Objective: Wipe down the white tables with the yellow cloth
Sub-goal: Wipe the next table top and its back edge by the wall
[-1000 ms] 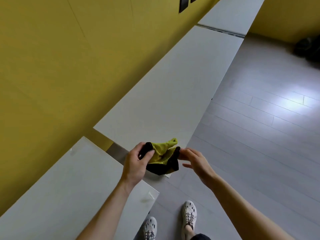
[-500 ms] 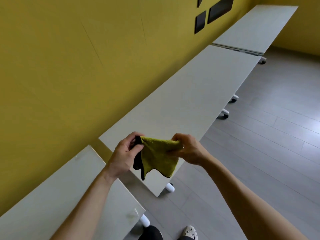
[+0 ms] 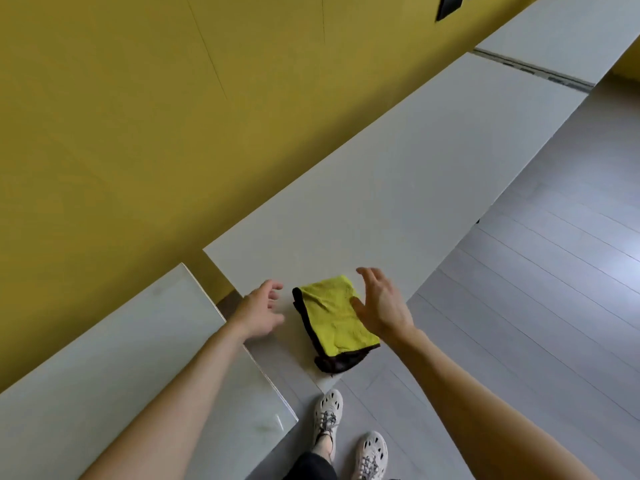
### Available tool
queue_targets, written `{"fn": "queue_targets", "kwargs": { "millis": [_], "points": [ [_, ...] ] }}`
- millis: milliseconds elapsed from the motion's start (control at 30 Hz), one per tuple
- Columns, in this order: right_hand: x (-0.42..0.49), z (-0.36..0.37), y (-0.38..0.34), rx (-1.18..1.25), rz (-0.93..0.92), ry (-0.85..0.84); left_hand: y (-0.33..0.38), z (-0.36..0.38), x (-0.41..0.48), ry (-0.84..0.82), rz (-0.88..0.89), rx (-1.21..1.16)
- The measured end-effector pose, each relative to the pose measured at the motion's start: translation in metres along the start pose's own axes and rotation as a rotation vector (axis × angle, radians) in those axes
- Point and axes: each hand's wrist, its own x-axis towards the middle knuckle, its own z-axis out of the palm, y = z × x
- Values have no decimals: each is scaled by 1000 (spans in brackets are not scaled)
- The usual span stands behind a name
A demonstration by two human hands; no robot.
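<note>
1. Neither grip has hold of anything: my left grip hangs with loose, spread fingers just beside the yellow cloth, and my right grip is wide open over the cloth's right edge; I cannot tell whether its thumb touches the fabric.
2. That cloth lies folded flat, dark trim along its left and near sides, on the near end of the middle desk, close to the front corner.
3. I judge the wiping of this desk as not yet begun, so the step in hand is to get a palm on the cloth.
4. To do it well I would lay 1 flat palm on the middle of the fold, press evenly so the layers do not slide apart, and push in long overlapping strokes away toward the far desk.
5. The cloth's near corner sits close to the desk edge, so I would draw the first stroke inward, not toward the floor.
6. The near desk lies under my left forearm, and all 3 stand along the yellow wall.
</note>
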Motion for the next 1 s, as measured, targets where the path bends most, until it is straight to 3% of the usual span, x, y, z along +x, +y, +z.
{"fn": "queue_targets", "kwargs": {
  "millis": [100,267,400,600,733,833,1000],
  "points": [
    [6,66,19,-188,-85,-101,-43,12,19,-4,-67,215],
    [20,134,29,-327,-241,-75,-79,-2,69,62,-87,456],
    [17,146,32,-370,-286,-52,-78,-33,130,122,-143,634],
    [43,133,41,-394,-420,-108,-80,-39,153,34,-175,765],
    [156,116,33,-417,-213,31,-77,-38,154,50,-172,777],
    [200,119,12,-415,-133,45,-75,-41,153,61,-166,768],
    [78,165,-22,-395,-379,-69,-67,-46,143,55,-151,768]
  ]
}}
